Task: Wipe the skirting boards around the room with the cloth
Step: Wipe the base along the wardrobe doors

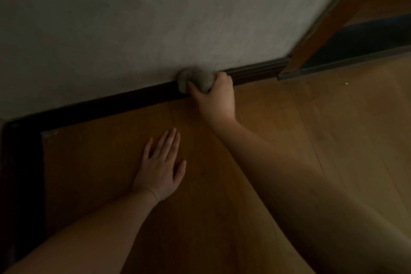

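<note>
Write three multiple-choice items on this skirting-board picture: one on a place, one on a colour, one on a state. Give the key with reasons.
1. Where is the cloth?
A. flat on the floor
B. pressed on the skirting board at the foot of the wall
C. hanging on the door frame

2. What colour is the skirting board?
A. white
B. dark brown
C. light blue

3. What is the left hand doing?
A. resting flat and open on the floor
B. gripping the cloth
C. raised against the wall

Key:
1 B: the right hand holds the bunched grey cloth against the board where the wall ends.
2 B: the strip looks far darker than the pale wall and the orange-brown wooden floor.
3 A: its fingers lie spread on the floor, holding nothing.
</note>
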`<action>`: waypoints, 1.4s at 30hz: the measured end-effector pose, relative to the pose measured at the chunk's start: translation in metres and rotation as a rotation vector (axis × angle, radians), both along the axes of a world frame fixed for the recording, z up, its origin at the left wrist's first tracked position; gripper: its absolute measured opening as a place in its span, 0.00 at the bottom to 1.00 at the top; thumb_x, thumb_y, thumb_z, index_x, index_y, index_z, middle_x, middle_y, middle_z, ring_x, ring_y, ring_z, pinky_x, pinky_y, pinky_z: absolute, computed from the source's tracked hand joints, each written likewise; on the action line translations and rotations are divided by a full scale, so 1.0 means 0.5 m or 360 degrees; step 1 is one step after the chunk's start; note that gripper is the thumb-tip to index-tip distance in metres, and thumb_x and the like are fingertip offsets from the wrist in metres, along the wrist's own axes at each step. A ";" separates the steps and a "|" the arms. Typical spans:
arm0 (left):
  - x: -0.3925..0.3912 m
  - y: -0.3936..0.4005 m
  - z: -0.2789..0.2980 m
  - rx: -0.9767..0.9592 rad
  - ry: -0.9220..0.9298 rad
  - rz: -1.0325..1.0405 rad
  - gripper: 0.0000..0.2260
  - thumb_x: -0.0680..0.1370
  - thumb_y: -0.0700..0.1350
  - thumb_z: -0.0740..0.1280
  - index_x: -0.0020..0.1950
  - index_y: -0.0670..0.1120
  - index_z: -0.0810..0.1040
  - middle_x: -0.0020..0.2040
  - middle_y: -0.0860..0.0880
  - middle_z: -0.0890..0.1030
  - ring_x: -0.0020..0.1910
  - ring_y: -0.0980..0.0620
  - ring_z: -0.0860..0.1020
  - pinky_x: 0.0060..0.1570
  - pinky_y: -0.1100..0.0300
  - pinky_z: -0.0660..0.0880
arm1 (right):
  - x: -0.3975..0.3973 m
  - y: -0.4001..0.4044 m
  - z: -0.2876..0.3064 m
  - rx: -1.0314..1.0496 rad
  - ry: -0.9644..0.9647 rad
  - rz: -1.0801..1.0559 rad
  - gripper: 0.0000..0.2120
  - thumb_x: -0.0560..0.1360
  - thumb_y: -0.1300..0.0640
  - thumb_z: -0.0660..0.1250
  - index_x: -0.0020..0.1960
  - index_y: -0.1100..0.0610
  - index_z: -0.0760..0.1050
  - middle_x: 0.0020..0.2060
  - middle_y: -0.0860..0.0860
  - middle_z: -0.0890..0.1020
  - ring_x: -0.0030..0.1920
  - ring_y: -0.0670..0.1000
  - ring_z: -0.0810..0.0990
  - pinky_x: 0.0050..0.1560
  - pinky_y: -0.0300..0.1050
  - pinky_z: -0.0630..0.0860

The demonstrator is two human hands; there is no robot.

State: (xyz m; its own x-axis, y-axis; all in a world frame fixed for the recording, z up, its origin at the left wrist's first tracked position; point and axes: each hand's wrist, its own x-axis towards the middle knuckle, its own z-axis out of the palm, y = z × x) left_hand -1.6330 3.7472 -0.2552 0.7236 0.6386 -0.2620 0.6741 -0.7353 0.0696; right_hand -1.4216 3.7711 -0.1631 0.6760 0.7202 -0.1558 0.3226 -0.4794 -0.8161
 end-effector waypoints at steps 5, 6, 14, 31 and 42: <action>-0.006 0.001 -0.004 0.0013 0.0014 0.0008 0.33 0.81 0.61 0.45 0.81 0.44 0.53 0.82 0.47 0.51 0.80 0.50 0.52 0.76 0.41 0.54 | 0.049 0.002 0.012 -0.0085 -0.0098 0.0012 0.25 0.73 0.47 0.73 0.61 0.61 0.71 0.59 0.57 0.73 0.57 0.56 0.75 0.55 0.48 0.73; -0.006 0.001 -0.005 0.0015 0.0003 0.0004 0.33 0.81 0.61 0.45 0.81 0.43 0.54 0.82 0.47 0.51 0.80 0.49 0.52 0.76 0.41 0.54 | 0.066 -0.003 0.013 -0.0100 -0.0116 -0.0006 0.25 0.73 0.47 0.73 0.61 0.61 0.71 0.59 0.57 0.74 0.57 0.57 0.75 0.56 0.50 0.73; -0.002 0.002 -0.008 0.0023 0.0000 0.0002 0.33 0.82 0.61 0.44 0.81 0.43 0.54 0.82 0.46 0.52 0.80 0.48 0.54 0.75 0.40 0.56 | 0.258 -0.084 0.026 -0.0204 -0.0193 -0.0360 0.26 0.73 0.49 0.73 0.63 0.61 0.69 0.60 0.57 0.74 0.57 0.55 0.76 0.54 0.47 0.75; 0.006 -0.004 -0.010 0.0067 -0.0015 0.0021 0.32 0.82 0.61 0.44 0.81 0.45 0.50 0.82 0.48 0.50 0.80 0.51 0.50 0.76 0.42 0.54 | 0.225 -0.086 -0.013 -0.0070 0.0068 -0.0705 0.23 0.74 0.50 0.72 0.61 0.58 0.66 0.60 0.56 0.72 0.52 0.51 0.74 0.52 0.46 0.77; 0.009 -0.004 -0.003 0.0097 0.0038 0.0028 0.32 0.81 0.60 0.44 0.81 0.45 0.53 0.82 0.47 0.52 0.80 0.50 0.52 0.76 0.43 0.53 | -0.029 -0.021 -0.022 0.0035 0.0036 -0.0045 0.21 0.74 0.53 0.73 0.58 0.61 0.67 0.57 0.58 0.70 0.52 0.60 0.77 0.47 0.51 0.73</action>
State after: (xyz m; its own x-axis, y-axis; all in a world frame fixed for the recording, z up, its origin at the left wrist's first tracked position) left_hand -1.6285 3.7450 -0.2568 0.7063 0.6663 -0.2392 0.6877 -0.7259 0.0087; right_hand -1.4361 3.7606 -0.1742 0.6925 0.7044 -0.1556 0.2909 -0.4701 -0.8333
